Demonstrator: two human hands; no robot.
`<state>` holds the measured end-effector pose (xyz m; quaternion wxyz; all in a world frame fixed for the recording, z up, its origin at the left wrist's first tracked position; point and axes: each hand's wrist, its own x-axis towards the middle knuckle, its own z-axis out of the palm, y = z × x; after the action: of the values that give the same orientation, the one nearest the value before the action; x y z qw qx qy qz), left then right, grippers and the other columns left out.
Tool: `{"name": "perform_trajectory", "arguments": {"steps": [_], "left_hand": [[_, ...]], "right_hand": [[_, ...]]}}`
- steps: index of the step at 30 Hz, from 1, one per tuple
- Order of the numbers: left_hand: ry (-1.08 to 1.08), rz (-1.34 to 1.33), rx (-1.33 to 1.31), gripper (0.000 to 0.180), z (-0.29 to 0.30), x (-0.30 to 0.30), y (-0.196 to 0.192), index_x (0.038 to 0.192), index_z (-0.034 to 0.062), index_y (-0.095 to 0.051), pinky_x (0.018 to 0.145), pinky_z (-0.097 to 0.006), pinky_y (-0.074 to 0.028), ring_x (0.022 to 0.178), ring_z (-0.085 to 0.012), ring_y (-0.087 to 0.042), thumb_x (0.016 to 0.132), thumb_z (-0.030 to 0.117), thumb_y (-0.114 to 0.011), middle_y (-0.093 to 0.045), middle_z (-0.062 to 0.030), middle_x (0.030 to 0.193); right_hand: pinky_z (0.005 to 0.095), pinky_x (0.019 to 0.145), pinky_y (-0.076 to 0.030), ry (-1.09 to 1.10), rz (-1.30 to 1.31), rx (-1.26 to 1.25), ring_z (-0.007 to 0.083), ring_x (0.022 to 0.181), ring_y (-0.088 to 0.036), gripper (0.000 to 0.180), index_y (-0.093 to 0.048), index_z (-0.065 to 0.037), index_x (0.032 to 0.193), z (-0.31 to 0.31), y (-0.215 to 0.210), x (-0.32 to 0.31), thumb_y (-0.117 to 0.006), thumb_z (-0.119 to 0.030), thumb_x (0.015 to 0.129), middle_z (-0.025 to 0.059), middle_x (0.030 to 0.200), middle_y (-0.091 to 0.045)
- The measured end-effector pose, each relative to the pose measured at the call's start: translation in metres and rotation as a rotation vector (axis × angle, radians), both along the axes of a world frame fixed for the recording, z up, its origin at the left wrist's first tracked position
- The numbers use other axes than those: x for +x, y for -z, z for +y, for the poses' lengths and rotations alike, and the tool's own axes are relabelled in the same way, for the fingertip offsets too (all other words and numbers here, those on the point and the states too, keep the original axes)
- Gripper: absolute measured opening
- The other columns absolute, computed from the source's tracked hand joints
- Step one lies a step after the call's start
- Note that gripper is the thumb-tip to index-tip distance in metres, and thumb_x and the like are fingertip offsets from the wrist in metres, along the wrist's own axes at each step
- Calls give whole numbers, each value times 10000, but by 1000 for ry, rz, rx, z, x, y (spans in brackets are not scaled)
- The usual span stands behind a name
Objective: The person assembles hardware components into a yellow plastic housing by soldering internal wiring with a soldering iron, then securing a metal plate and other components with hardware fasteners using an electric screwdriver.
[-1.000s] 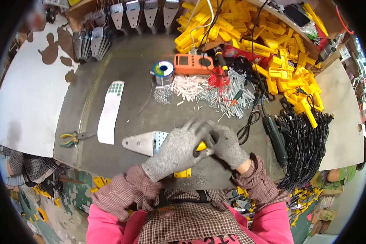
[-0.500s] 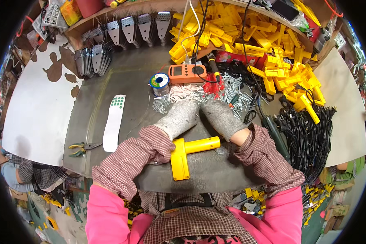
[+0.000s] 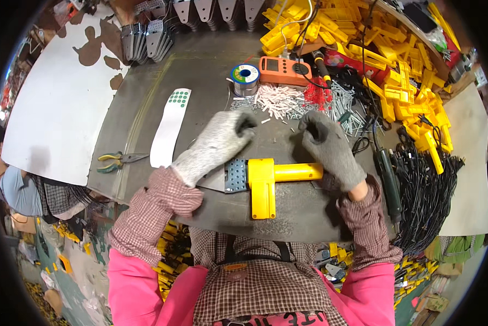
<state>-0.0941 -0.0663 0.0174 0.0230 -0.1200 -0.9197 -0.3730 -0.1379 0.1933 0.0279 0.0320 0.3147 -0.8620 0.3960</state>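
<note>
Both gloved hands, left [image 3: 217, 144] and right [image 3: 331, 146], reach toward the pin pile [image 3: 287, 103], grips curled and holding nothing. Yellow part [image 3: 271, 182] lies on the desk [image 3: 200, 70] below them. We'd pinch just one pin.

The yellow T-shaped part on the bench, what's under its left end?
A grey perforated metal plate pokes out from under the yellow T-shaped part. The gloved left hand covers the plate's far left portion.

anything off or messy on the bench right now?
Mostly ordinary clutter. The loose pile of small white and grey pins is strewn across the metal table, just beyond both gloved hands, left hand and right hand. The yellow T-shaped part lies flat and looks undamaged.
</note>
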Motion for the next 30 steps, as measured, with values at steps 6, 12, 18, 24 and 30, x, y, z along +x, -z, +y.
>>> {"name": "perform_trajectory", "arguments": {"steps": [6, 12, 18, 24, 30], "left_hand": [[343, 223, -199, 221, 31, -29, 38, 1034, 5, -642, 803, -428, -536, 890, -371, -645, 825, 72, -624, -646, -188, 948], [479, 41, -489, 123, 55, -40, 0, 927, -2, -635, 769, -414, -542, 897, -360, -657, 866, 67, -553, -647, -204, 934], [397, -59, 205, 222, 13, 28, -18, 1031, 53, -621, 849, -398, -521, 947, -312, -631, 820, 83, -683, -639, -131, 985], [506, 169, 92, 338, -2, 109, 9, 1046, 114, -626, 1000, -506, -412, 1208, -309, -532, 727, 74, -731, -588, -57, 1163], [663, 344, -294, 390, -2, 121, 12, 1131, 93, -639, 1040, -494, -430, 1210, -291, -541, 754, 178, -689, -594, -60, 1242]], "right_hand": [[346, 735, -509, -247, -276, -73, 261, 790, -631, 110, -633, -1, 906, -17, -24, 80, -605, 12, 800, 120, 887, -628], [398, 722, -487, -298, -208, -53, 309, 791, -594, 201, -603, -54, 955, -12, -4, 125, -650, 18, 774, 120, 860, -597], [385, 698, -478, -331, -58, 56, 298, 791, -586, 213, -612, -74, 938, -2, 9, 124, -710, -38, 753, 100, 870, -588], [386, 714, -486, -473, -250, -1, 276, 787, -575, 200, -642, -75, 951, -1, 9, 112, -698, -42, 762, 73, 866, -563], [356, 744, -509, -352, -369, -66, 284, 842, -634, 161, -673, -39, 1021, 14, -13, 92, -693, -99, 872, 118, 949, -647]]}}
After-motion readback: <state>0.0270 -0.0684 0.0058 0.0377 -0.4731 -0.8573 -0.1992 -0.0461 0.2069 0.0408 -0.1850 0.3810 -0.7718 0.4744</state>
